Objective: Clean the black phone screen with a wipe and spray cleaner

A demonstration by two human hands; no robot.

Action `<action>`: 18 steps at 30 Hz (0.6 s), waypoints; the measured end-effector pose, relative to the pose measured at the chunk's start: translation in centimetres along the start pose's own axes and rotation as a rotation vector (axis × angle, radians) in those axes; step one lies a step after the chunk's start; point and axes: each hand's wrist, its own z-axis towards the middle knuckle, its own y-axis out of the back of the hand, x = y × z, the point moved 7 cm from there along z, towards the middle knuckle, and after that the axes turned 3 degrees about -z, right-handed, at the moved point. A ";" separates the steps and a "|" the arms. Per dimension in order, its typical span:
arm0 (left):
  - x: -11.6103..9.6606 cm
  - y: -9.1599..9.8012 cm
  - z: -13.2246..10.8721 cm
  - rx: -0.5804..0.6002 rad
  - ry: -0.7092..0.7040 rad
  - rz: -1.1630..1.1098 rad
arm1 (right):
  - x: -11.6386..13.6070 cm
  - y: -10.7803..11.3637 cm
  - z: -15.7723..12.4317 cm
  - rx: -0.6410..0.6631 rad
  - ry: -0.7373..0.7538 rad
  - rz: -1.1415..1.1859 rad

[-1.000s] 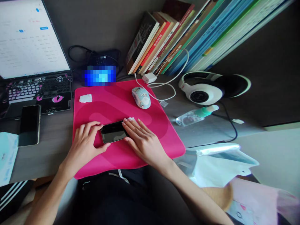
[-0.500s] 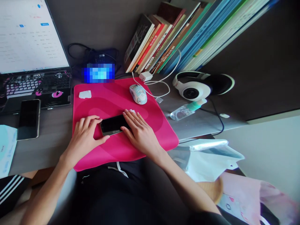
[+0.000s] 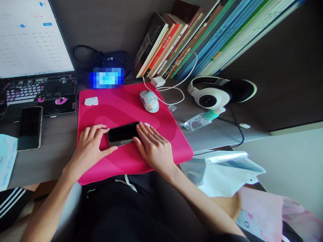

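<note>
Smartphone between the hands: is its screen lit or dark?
Dark where visible: the smartphone shows black glass with no lit display. The right hand covers its right end, so I cannot tell there.

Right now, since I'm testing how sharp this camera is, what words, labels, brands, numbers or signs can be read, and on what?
No text is clearly readable.
Laptop screen: lines of text, too blurred.
Keyboard: key letters, too small.
Book spines: characters, too blurred.
Headphones: a pale ear-cup mark, unclear.
Blue-and-white packet: tiny dark marks, unreadable.
Pink bag: printed marks, not legible.
Phone on the pink mat: none visible.
</note>
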 end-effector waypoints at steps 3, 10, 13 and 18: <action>0.1 -0.1 0.0 -0.004 -0.006 -0.002 | 0.2 0.6 -0.7 0.029 0.047 0.002; 0.2 -0.3 0.2 -0.001 0.004 -0.035 | 1.1 1.8 -1.8 0.063 0.090 -0.059; 0.3 -0.3 0.1 0.001 0.007 -0.042 | 1.3 1.7 -2.1 0.075 0.066 -0.056; 0.4 -0.4 0.0 -0.001 0.004 -0.040 | 1.7 1.3 -2.3 0.080 0.040 -0.062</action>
